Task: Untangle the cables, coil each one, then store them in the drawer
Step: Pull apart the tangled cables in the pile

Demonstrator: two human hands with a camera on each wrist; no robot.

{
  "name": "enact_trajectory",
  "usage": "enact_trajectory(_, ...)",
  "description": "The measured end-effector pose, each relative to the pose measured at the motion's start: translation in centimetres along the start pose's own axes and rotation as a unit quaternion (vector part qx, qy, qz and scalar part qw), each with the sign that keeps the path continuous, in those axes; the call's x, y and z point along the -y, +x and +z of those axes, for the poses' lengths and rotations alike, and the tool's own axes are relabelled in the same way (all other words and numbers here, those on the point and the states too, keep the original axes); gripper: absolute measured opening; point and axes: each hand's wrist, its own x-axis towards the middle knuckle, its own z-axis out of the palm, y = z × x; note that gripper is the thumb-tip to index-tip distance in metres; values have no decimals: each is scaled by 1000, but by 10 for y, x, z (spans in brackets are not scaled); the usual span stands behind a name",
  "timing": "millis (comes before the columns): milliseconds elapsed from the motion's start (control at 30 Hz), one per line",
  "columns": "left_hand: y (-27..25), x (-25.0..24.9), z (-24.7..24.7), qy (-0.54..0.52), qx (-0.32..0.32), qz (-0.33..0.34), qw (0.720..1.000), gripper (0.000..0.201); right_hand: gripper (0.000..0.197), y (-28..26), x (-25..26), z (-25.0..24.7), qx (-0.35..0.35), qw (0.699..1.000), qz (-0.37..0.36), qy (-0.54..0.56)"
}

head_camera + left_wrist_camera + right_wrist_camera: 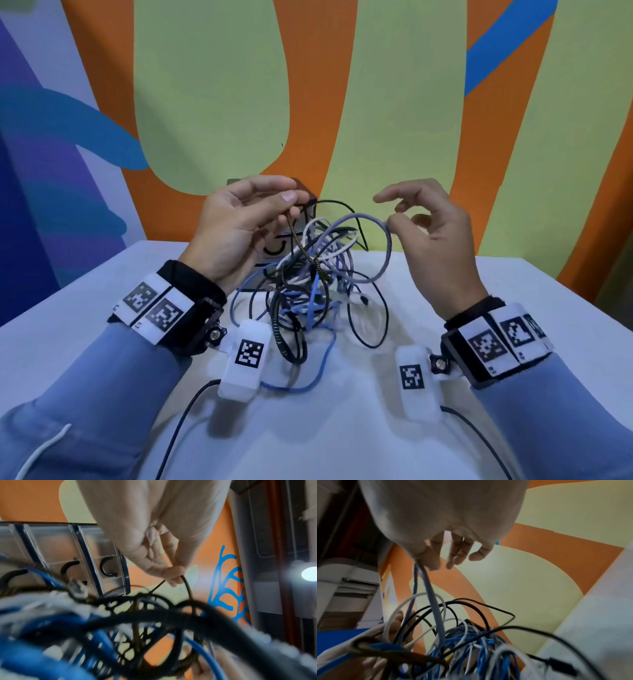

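Note:
A knot of blue, white, black and braided cables [308, 284] is lifted partly off the white table [342, 438]. My left hand [239, 226] pinches a dark braided cable [301, 243] between thumb and fingers; the same pinch shows in the left wrist view on the braided cable [187, 586]. My right hand [428, 233] pinches a loop of pale blue-grey cable [376, 219], its other fingers spread. In the right wrist view that pale cable [429, 591] hangs from my fingertips [428, 559] into the tangle [471, 649]. Behind the tangle stands a small drawer unit [274, 250], mostly hidden.
The drawer unit's clear fronts with black handles [106, 568] look closed in the left wrist view. A painted orange and green wall [376, 102] rises right behind the table. Black leads [178, 428] run from my wrist cameras across the table's near side.

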Motion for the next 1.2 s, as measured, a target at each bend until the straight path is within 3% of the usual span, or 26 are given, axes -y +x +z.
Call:
enact_trajectory(67,-2,-1,2,-19,3,21,1000,20,11,-2,8,1,18,998,-56,-9)
enact_trajectory(133,-2,-1,3,-18,7,24,1000,24,10,-7,17,5,45,994,-98,-4)
enact_trajectory(300,-3,-1,1,14,55,4,998,42,17,-15,25,15,103,991,-57,57)
enact_trajectory(400,-3,0,1,14,56,15,998,45,16,-13,23,15,94,992,-85,-6)
enact_trajectory(500,0,0,-3,15,32,56,998,42,7,-15,22,16,147,983,-106,-9)
enact_trajectory(667,0,-2,-4,39,23,123,991,36,22,-17,18,15,245,968,5,-59)
enact_trajectory(833,2,-7,-6,22,22,140,990,31,12,-16,5,16,236,970,33,-55)
enact_trajectory(933,10,-9,-16,142,-26,163,976,27,13,-15,-1,15,208,975,51,-53)
enact_trajectory(1000,13,-8,-21,239,-19,143,960,20,12,-13,-6,14,192,978,72,-37)
enact_trajectory(1067,12,-5,-21,307,28,81,948,12,11,-13,-11,14,181,980,85,-15)
enact_trajectory(1200,8,5,-15,348,82,19,934,10,11,-12,-15,15,169,980,102,9)
